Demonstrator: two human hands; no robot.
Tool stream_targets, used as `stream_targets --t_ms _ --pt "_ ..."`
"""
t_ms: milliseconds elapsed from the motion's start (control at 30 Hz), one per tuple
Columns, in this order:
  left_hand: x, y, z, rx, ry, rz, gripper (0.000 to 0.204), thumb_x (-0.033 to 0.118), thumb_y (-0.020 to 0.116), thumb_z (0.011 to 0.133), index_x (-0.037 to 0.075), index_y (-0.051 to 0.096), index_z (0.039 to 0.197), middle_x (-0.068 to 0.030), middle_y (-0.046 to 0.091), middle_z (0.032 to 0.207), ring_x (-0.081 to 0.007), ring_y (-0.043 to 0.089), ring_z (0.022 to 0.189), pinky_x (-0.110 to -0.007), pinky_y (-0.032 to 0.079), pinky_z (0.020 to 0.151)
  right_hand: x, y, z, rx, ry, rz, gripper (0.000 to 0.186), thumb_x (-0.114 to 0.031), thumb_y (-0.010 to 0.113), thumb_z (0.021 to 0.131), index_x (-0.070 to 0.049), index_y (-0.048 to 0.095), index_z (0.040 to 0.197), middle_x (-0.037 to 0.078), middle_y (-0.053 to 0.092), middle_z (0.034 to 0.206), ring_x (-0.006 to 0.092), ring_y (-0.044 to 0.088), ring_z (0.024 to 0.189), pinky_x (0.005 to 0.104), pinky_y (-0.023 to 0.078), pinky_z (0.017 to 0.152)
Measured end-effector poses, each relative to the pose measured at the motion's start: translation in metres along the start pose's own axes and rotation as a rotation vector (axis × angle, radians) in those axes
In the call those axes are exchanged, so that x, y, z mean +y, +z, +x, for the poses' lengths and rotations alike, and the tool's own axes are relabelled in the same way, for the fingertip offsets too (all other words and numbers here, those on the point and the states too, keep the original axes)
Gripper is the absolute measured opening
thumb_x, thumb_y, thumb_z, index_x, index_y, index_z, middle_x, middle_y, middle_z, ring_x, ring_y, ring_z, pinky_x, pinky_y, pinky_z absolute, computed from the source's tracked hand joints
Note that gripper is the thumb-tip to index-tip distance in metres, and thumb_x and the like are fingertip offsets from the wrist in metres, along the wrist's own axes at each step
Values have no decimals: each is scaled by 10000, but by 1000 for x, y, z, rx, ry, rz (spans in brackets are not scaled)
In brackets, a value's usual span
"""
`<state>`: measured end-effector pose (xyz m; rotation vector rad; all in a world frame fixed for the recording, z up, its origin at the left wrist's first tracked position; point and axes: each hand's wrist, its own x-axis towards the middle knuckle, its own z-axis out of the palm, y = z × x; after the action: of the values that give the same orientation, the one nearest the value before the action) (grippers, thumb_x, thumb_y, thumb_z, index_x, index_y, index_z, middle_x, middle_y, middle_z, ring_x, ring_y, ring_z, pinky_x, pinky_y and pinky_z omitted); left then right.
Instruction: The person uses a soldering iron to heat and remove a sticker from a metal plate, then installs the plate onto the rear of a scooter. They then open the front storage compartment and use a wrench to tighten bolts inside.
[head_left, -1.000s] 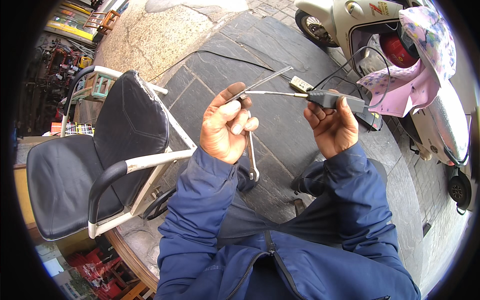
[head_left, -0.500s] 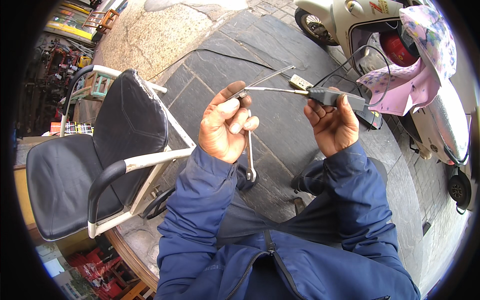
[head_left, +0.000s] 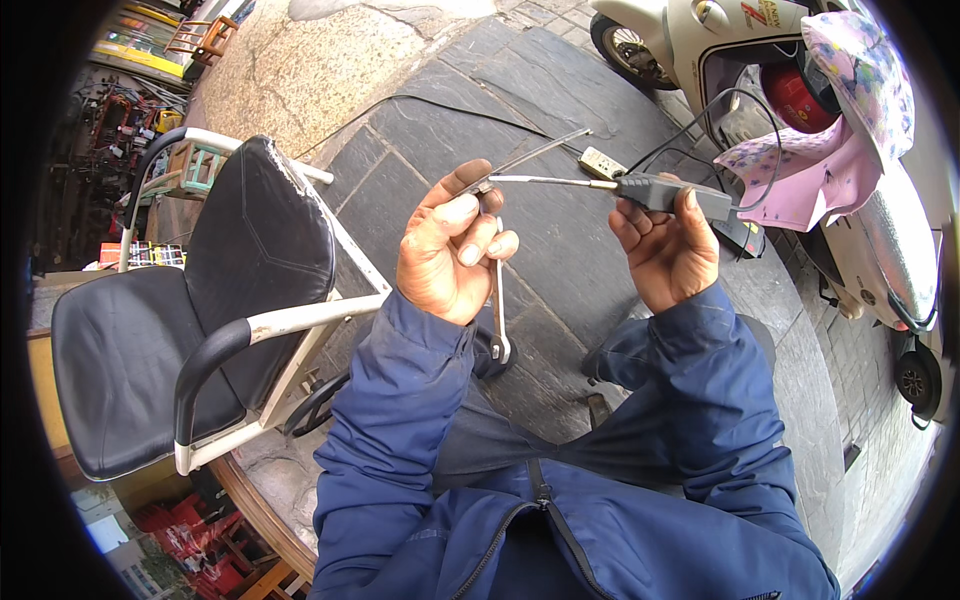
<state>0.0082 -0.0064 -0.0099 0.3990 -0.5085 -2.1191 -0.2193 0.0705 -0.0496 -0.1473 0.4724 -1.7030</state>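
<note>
Between thumb and fingertips, my left hand (head_left: 445,245) pinches a small metal piece. A thin metal rod (head_left: 545,150) slants away from that grip toward the upper right. The lower fingers of the same hand also keep a wrench (head_left: 500,315) hanging downward. My right hand (head_left: 668,240) grips a corded tool (head_left: 675,195) with a dark handle, a brass-coloured collar and a slim metal shaft (head_left: 545,181). The shaft's tip meets the small piece at the left fingertips; whether it touches the metal I cannot tell. A dark cable leaves the handle's right end.
A worn black chair (head_left: 265,235) with a white frame stands close on the left. A power strip (head_left: 603,163) and a dark device (head_left: 742,238) lie on the slate paving (head_left: 560,260). At the right is a pale scooter (head_left: 735,30) with a pink flowered cover (head_left: 800,170).
</note>
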Motion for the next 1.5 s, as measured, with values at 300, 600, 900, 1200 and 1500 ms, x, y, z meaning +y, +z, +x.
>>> stream_targets --t_ms 300,600,900,1200,1500 --pt "0 2 -1 22 6 21 360 75 535 882 7 542 1235 -139 664 993 -47 457 498 -266 410 618 -1 -1 1 -2 -1 20 345 -271 651 897 -50 566 1148 180 656 1105 335 660 998 467 547 890" --pt "0 0 1 -32 19 46 351 68 531 882 18 559 1228 -129 674 1022 -50 468 502 -268 409 619 -3 -3 1 4 -13 -8 406 -305 654 890 -62 558 1200 168 656 1095 342 647 1019 481 517 935" --pt "0 -1 1 -32 12 34 356 73 536 889 12 545 1240 -133 673 1020 -52 475 509 -266 409 623 -3 -5 -1 3 -4 -43 386 -306 655 886 -72 574 1182 159 659 1096 341 639 1021 495 501 929" --pt "3 5 0 38 -12 -2 290 27 517 881 30 607 1156 -95 678 930 -66 464 492 -291 422 587 -2 -2 1 36 -8 -57 402 -329 665 877 -70 573 1171 158 662 1077 339 654 994 476 525 906" --pt "2 2 0 -2 -5 -1 331 127 511 914 26 562 1224 -117 674 990 -40 436 477 -257 390 597 -5 -1 0 44 12 -35 361 -288 672 876 -61 571 1138 187 658 1088 341 656 993 462 542 882"
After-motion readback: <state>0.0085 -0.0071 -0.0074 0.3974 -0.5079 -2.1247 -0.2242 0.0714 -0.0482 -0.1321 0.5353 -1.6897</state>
